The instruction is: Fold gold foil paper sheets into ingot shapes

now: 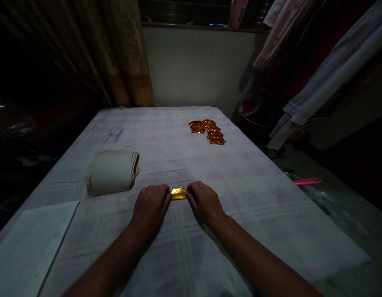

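A small piece of gold foil paper (179, 193) lies folded on the cloth-covered table (191, 231), just in front of me. My left hand (151, 206) pinches its left end with curled fingers. My right hand (203, 201) pinches its right end the same way. Both hands rest on the cloth, knuckles up, with the gold strip stretched between them.
Several folded gold pieces (208, 131) lie in a cluster at the far right of the table. A roll of pale paper (113, 171) lies left of my hands. A white sheet (26, 247) covers the near left corner. Clothes hang at the right; a curtain hangs at the back left.
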Available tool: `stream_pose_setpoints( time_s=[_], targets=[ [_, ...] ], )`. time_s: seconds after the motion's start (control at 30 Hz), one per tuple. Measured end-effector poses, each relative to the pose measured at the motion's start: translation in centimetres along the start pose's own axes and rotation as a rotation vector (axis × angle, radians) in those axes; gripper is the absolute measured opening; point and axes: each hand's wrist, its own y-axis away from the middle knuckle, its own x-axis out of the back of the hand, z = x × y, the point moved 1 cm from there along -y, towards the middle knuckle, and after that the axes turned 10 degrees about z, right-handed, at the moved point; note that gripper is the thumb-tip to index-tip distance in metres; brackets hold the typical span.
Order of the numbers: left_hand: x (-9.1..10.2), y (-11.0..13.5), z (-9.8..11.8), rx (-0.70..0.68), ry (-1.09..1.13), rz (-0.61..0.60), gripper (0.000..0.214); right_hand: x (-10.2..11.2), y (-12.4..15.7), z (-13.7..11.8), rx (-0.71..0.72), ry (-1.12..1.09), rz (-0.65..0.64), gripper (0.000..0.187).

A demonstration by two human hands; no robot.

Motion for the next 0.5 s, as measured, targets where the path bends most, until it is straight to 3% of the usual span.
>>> stream_pose_setpoints(
  time_s=[0.23,0.5],
  targets=[
    [-0.1,0.4,-0.5,0.015,0.033,0.048,0.017,-0.2,0.3,0.2,0.053,0.013,0.01,0.013],
    [0.3,2.7,1.8,-0.237,0.088,0.18,0.027,-0.2,0.3,0.2,0.064,0.015,0.038,0.016]
  ],
)
